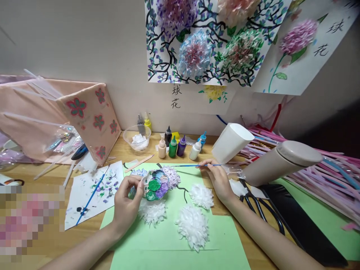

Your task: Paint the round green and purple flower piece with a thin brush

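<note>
My left hand [128, 202] pinches the edge of a small paint palette [154, 188] with green, purple and blue paint in its wells. Between the fingers of my right hand [215, 180] is a thin blue paintbrush [185, 165], lying nearly level with its tip pointing left. Below them a light green sheet [168, 234] carries white paper flowers [193, 227]. A pale purple paper flower [172, 177] shows just behind the palette, which partly hides a bluish one [138, 172]. Dark painted stems run between the flowers.
Several paint bottles [173, 147] stand at the back beside a clear bowl [137, 138]. At left, another brush [92, 197] lies on paint-spotted paper [73, 202]. A white cup [232, 142], a tumbler [277, 165], scissors [254, 204] and a black tray [300, 221] are at right.
</note>
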A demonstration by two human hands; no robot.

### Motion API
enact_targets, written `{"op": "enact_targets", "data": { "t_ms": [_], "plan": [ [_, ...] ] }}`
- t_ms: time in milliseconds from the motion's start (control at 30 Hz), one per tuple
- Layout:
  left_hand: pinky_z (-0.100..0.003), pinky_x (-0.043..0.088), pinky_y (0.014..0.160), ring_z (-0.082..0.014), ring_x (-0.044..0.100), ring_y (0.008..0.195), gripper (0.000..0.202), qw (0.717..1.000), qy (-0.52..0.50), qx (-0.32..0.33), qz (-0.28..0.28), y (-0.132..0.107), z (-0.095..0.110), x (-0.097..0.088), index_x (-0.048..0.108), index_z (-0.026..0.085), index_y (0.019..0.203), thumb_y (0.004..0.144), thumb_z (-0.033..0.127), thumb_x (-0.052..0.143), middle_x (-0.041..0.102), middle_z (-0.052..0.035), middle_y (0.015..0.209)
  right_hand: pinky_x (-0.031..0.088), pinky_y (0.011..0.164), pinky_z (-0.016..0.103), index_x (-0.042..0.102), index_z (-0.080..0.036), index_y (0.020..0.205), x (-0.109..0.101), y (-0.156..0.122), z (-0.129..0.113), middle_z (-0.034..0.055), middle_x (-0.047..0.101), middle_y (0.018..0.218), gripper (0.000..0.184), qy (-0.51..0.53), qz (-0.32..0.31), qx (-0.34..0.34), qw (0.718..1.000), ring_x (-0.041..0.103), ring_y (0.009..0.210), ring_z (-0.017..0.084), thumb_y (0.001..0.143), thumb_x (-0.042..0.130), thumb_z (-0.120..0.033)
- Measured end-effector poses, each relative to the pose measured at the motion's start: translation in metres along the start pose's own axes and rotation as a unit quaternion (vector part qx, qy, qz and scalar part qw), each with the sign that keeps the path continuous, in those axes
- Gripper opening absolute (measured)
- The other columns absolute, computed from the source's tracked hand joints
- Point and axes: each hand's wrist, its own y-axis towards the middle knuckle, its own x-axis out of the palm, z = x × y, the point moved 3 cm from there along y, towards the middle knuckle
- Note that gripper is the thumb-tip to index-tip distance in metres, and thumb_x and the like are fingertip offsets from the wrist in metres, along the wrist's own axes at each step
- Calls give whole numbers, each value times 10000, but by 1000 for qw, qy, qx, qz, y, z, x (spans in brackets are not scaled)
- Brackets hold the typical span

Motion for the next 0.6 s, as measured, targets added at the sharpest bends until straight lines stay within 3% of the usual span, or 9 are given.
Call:
{"op": "enact_targets", "data": {
  "t_ms": [267, 433, 600],
  "plan": [
    [-232, 432, 641, -118, 525, 707, 124, 1000, 7, 16, -3, 0, 3, 3, 478, 200, 731, 839, 176, 532, 543, 12, 724, 423, 819, 293, 603, -217, 827, -1, -1, -3, 19, 620, 890, 184, -17, 13, -35, 999, 566, 885, 171, 869, 442, -298],
    [-232, 430, 602, -111, 516, 656, 112, 1000, 8, 17, -9, 1, 1, 3, 475, 201, 744, 844, 188, 526, 546, 10, 740, 436, 808, 299, 603, -212, 844, 2, -2, -6, 23, 612, 889, 195, -35, -14, -22, 999, 565, 879, 175, 871, 443, -319],
    [-235, 431, 595, -116, 525, 664, 121, 1000, 9, 10, -8, 0, 0, 3, 472, 199, 737, 841, 210, 532, 554, 3, 755, 432, 829, 305, 600, -214, 835, 1, -3, -8, 18, 605, 868, 199, -25, 9, -48, 998, 565, 862, 169, 872, 434, -318]
  ]
}}
